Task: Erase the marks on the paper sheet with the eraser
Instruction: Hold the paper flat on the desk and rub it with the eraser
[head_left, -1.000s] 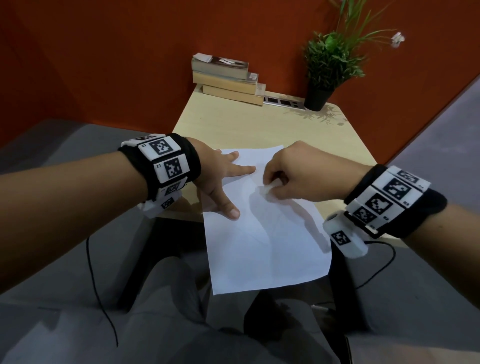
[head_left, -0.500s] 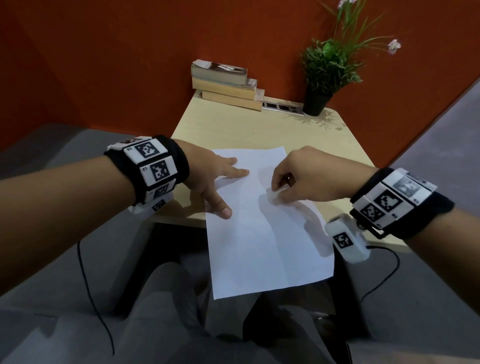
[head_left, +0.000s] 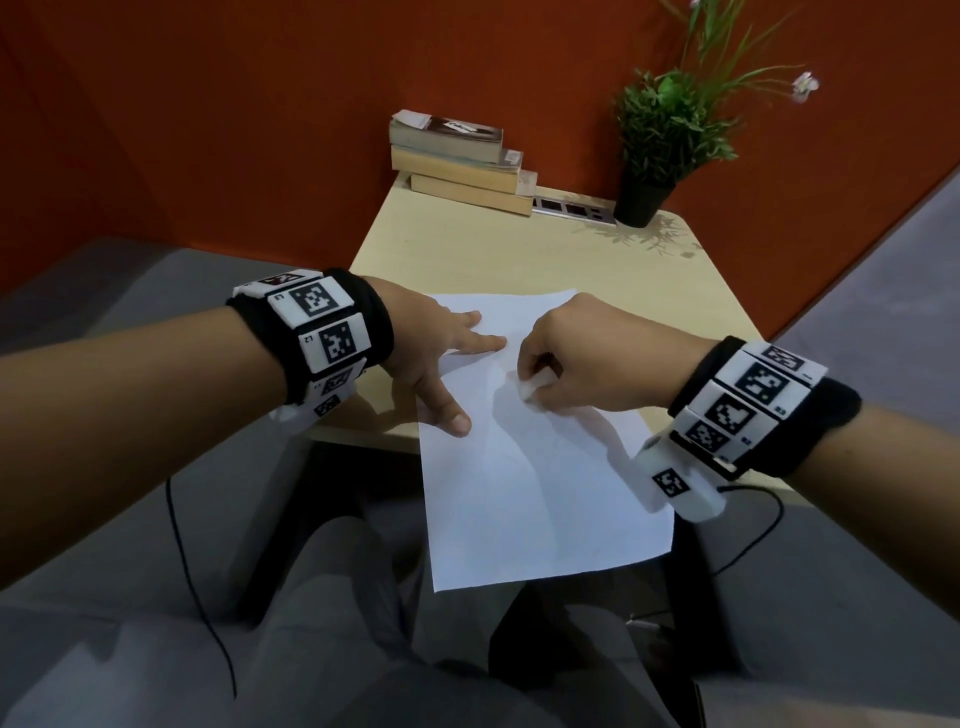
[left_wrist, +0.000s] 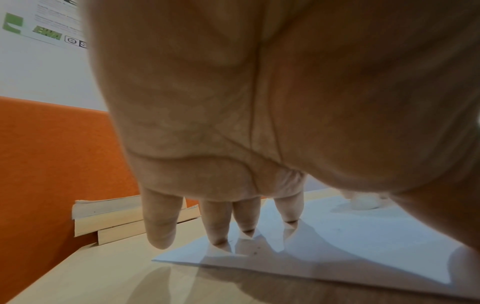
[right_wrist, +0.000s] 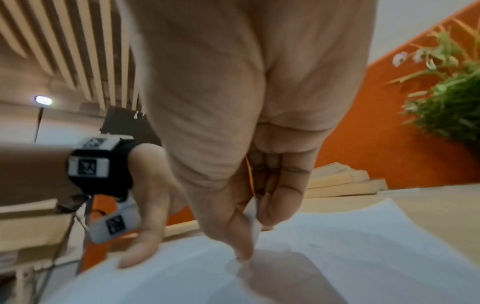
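Observation:
A white paper sheet (head_left: 540, 478) lies on the light wooden table (head_left: 519, 260), its near half hanging over the front edge. My left hand (head_left: 441, 358) lies flat on the sheet's left edge, fingers spread and straight, fingertips (left_wrist: 218, 238) pressing the paper (left_wrist: 363, 246). My right hand (head_left: 576, 358) pinches a small white eraser (head_left: 530, 388) between thumb and fingers and holds it against the sheet's upper middle. In the right wrist view the eraser (right_wrist: 253, 224) shows as a pale sliver between my fingers above the paper (right_wrist: 337, 257). Marks on the sheet are too faint to make out.
A stack of three books (head_left: 462, 161) sits at the table's far left against the orange wall. A potted plant (head_left: 654, 140) stands at the far right, with a power strip (head_left: 571, 210) between them. My grey-clad legs are under the front edge.
My right hand with the eraser has shifted slightly left and toward me on the sheet after moving right. The left hand has stayed pressed on the paper's left edge.

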